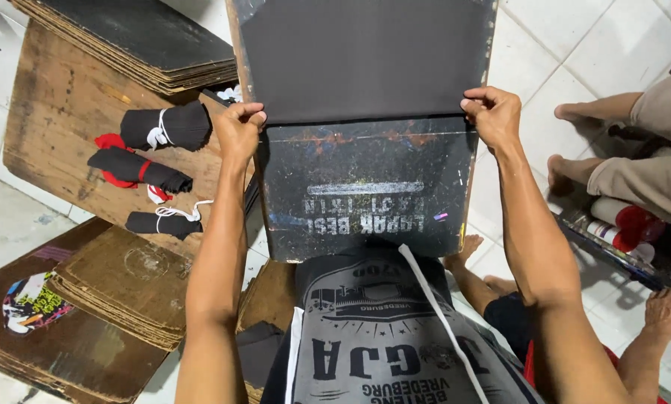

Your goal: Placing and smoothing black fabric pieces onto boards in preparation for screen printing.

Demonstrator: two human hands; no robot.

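A black cloth (365, 56) lies over the far part of a dark, paint-stained printing board (365, 187). My left hand (238, 129) pinches the cloth's near edge at the left corner. My right hand (492, 112) pinches the same edge at the right corner. Both hands hold the edge against the board, about halfway along it. The bare near half of the board shows faded white lettering and scratches. Below the board I see my own printed grey shirt (395, 344).
A wooden table (66, 127) at left carries rolled black cloth bundles (167, 126) tied with white and red string. Stacks of cardboard sheets (118, 288) lie at lower left, another stack (148, 37) at top left. Another person's bare feet (574, 142) and spray cans (623, 221) are at right.
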